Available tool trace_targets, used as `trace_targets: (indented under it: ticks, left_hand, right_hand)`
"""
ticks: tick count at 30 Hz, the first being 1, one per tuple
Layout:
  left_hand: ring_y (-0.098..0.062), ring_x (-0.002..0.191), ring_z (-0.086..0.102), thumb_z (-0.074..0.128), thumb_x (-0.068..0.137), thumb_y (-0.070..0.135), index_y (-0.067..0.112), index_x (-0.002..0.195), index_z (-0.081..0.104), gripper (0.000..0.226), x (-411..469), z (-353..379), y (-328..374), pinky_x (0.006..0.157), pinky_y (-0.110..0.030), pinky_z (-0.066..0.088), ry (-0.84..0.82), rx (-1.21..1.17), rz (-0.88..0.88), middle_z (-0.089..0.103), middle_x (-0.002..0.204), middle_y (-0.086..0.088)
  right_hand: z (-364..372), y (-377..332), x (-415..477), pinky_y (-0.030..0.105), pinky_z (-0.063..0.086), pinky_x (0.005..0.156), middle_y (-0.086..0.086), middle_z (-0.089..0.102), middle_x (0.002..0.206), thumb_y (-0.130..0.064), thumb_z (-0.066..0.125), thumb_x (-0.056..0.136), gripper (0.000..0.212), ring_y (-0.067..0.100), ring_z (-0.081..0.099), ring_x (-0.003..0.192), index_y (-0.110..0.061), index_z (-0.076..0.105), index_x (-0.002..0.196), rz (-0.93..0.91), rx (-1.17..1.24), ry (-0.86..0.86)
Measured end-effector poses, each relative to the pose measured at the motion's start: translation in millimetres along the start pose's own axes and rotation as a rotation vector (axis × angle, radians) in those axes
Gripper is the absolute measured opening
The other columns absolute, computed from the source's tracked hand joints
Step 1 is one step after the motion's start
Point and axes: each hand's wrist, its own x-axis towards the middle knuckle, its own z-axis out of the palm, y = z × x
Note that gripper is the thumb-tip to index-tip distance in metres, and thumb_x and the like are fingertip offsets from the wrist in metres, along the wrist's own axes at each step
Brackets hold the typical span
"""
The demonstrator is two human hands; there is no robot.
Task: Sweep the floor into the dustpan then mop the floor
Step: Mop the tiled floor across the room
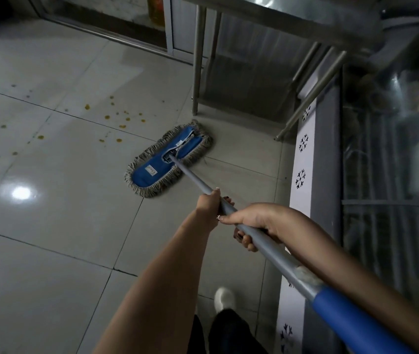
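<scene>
Mop head (168,159) is found flat on the tiled floor (49,200), ahead of both grips and near a steel table leg (196,60). Its grey handle (193,178) is clasped by the left grip (209,205), forward, and by the right grip (254,221) just behind. The shaft is judged light and stiff, the fringe soft; a mid-shaft hold is judged sound. Fingertips are partly hidden beneath the shaft; no dustpan is seen; the handle's end is cut off.
</scene>
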Motion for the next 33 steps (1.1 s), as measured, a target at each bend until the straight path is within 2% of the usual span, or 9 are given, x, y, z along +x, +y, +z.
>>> trace_targets:
  ticks: [4,6,8,11,16,19,24,29,33]
  left_hand:
    - [-0.022,0.063,0.055,0.045,0.098,0.017,-0.004,0.092,0.048,0.022,16.6,6.7,19.4,0.075,-0.037,0.051,0.009,0.022,0.01,0.054,0.073,-0.012]
    - [-0.024,0.067,0.057,0.046,0.098,0.018,-0.006,0.099,0.048,0.024,25.2,10.1,30.9,0.079,-0.039,0.052,0.027,0.022,0.02,0.056,0.076,-0.013]
    - [-0.023,0.065,0.056,0.044,0.099,0.017,-0.007,0.101,0.046,0.024,33.4,14.3,47.5,0.067,-0.036,0.054,0.036,0.01,0.022,0.055,0.075,-0.014]
    - [-0.02,0.058,0.051,0.042,0.1,0.015,-0.003,0.092,0.043,0.02,45.6,24.5,80.9,0.05,-0.027,0.048,0.041,-0.035,0.033,0.05,0.069,-0.011]
    - [-0.018,0.058,0.048,0.039,0.101,0.016,0.003,0.075,0.04,0.029,66.0,51.1,141.5,0.043,-0.025,0.045,0.036,-0.089,0.019,0.047,0.069,-0.01]
    - [-0.018,0.059,0.047,0.037,0.102,0.019,0.003,0.08,0.04,0.026,78.8,66.8,166.2,0.049,-0.026,0.044,0.013,-0.119,-0.004,0.046,0.071,-0.01]
    - [-0.018,0.06,0.046,0.037,0.102,0.018,0.003,0.074,0.039,0.032,102.7,77.2,199.8,0.053,-0.025,0.041,0.02,-0.136,0.006,0.045,0.07,-0.01]
    - [-0.019,0.06,0.05,0.04,0.101,0.02,0.003,0.084,0.042,0.025,125.4,64.9,229.9,0.055,-0.028,0.045,0.052,-0.16,-0.01,0.049,0.071,-0.01]
    - [-0.019,0.059,0.05,0.041,0.101,0.019,0.004,0.075,0.041,0.03,150.4,51.8,266.8,0.057,-0.028,0.045,0.088,-0.129,0.03,0.05,0.069,-0.01]
  right_hand:
    - [-14.9,-20.7,6.6,0.012,0.038,0.032,-0.002,0.044,0.033,-0.048,0.064,0.085,0.049,0.008,0.044,0.024,-0.01,0.044,0.061,0.023,-0.034,-0.027]
    - [-22.2,-34.0,9.9,0.012,0.039,0.033,-0.001,0.045,0.034,-0.047,0.065,0.085,0.048,0.008,0.045,0.025,-0.009,0.046,0.062,0.022,-0.049,-0.034]
    - [-31.8,-53.0,13.5,0.012,0.039,0.033,-0.001,0.045,0.034,-0.045,0.064,0.086,0.046,0.008,0.044,0.025,-0.009,0.046,0.064,0.008,-0.057,-0.049]
    - [-51.3,-87.4,19.4,0.012,0.039,0.032,-0.001,0.046,0.035,-0.045,0.065,0.086,0.045,0.007,0.045,0.026,-0.009,0.046,0.065,-0.013,-0.081,-0.061]
    - [-95.0,-150.6,25.4,0.011,0.036,0.03,-0.003,0.044,0.032,-0.047,0.059,0.089,0.047,0.006,0.042,0.023,-0.009,0.045,0.065,-0.037,-0.184,-0.047]
    - [-118.8,-176.6,28.8,0.01,0.036,0.03,-0.003,0.043,0.031,-0.047,0.057,0.09,0.046,0.005,0.042,0.022,-0.008,0.045,0.068,-0.03,-0.229,-0.053]
    - [-139.0,-214.9,38.1,0.01,0.036,0.03,-0.002,0.041,0.029,-0.045,0.055,0.092,0.044,0.006,0.041,0.021,-0.008,0.044,0.071,-0.041,-0.243,-0.06]
    - [-136.8,-247.8,54.4,0.012,0.039,0.031,-0.002,0.046,0.032,-0.047,0.062,0.087,0.046,0.007,0.045,0.024,-0.008,0.048,0.067,-0.016,-0.218,-0.09]
    - [-134.1,-291.8,66.5,0.012,0.038,0.031,-0.003,0.046,0.031,-0.047,0.061,0.088,0.045,0.006,0.044,0.024,-0.01,0.047,0.067,-0.038,-0.219,-0.095]
